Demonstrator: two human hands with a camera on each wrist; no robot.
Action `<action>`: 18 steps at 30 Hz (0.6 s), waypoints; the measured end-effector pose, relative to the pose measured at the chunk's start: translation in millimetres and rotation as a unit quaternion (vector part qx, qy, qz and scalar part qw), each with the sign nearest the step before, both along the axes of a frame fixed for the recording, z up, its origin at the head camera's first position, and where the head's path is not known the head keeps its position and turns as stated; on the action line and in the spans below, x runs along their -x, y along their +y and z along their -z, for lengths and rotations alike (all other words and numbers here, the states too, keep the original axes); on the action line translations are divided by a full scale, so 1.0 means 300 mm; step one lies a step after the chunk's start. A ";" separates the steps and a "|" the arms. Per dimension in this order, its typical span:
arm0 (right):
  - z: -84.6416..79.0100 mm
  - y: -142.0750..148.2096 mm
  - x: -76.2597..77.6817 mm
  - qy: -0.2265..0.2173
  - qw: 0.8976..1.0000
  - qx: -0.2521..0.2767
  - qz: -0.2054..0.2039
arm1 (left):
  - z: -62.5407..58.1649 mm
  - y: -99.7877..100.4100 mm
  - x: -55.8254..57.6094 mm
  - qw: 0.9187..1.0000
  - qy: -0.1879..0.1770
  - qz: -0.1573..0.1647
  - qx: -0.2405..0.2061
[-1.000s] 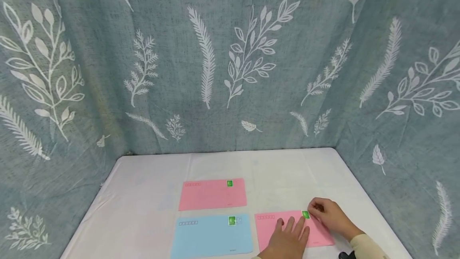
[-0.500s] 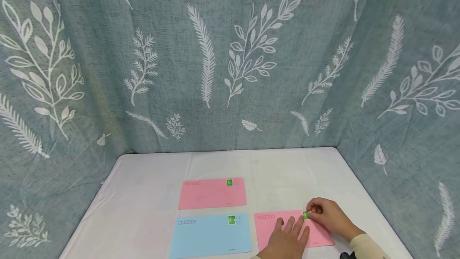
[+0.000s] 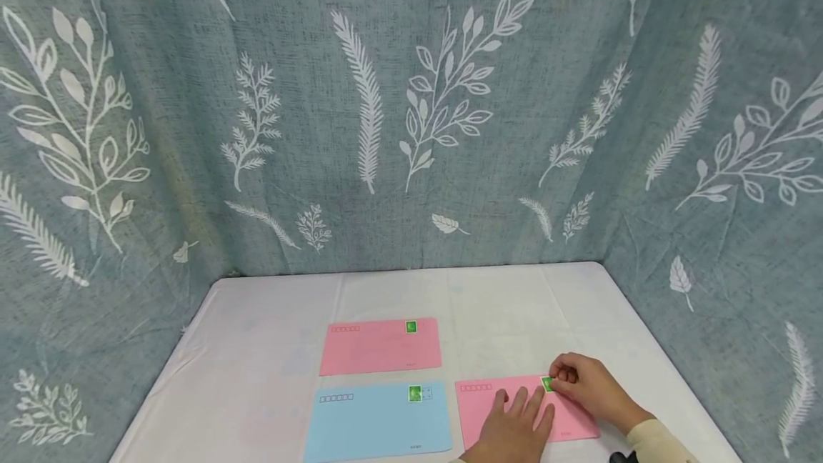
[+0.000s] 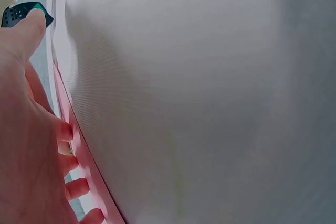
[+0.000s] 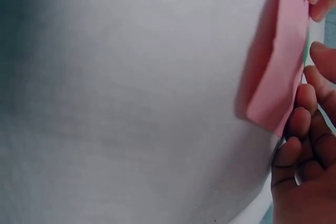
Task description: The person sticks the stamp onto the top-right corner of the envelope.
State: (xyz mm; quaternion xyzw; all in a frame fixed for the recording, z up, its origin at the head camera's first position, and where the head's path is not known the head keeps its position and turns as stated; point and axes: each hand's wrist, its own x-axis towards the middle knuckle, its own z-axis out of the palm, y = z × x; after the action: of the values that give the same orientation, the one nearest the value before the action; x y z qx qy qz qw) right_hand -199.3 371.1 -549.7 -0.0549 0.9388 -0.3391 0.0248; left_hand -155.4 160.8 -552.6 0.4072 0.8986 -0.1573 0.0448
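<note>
A pink envelope (image 3: 571, 423) lies on the white table at the right of the head view, with a green stamp (image 3: 546, 381) at its top right. My left hand (image 3: 512, 429) rests spread on the envelope, fingertips just left of the stamp. My right hand (image 3: 593, 386) reaches in from the right, fingers curled, thumb and forefinger pinching at the stamp's right side and covering part of it. In the right wrist view only a sliver of the stamp (image 5: 306, 48) shows beside the thumb. The left wrist view catches the envelope (image 4: 79, 145) edge-on under the fingertips.
Left of this envelope lies a blue envelope (image 3: 376, 427) with a green stamp. Behind it is another pink envelope (image 3: 379, 352), stamped too. The white table (image 3: 270, 334) is enclosed by a blue-green leaf-patterned curtain (image 3: 308, 127).
My right thumb and fingers have shifted slightly left, so the thumb overlaps the stamp's lower right part. The left hand keeps its place on the envelope.
</note>
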 end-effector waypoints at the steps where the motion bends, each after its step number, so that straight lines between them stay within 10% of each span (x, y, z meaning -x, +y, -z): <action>1: 0.001 0.001 0.001 0.001 1.000 0.001 -0.001 | 0.002 0.000 0.000 1.000 0.003 0.000 0.000; 12: 0.003 0.001 0.007 0.012 1.000 0.015 0.013 | 0.012 -0.011 0.007 1.000 0.012 0.002 0.000; 18: -0.048 -0.012 -0.021 0.119 0.992 -0.009 0.032 | -0.001 -0.031 0.005 1.000 -0.005 -0.003 -0.029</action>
State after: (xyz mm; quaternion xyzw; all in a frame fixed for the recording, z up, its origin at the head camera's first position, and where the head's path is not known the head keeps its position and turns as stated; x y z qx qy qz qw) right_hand -193.1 367.5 -535.4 -0.0642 0.9393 -0.3226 -0.0971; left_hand -157.0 151.6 -552.3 0.4067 0.9037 -0.1288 0.0372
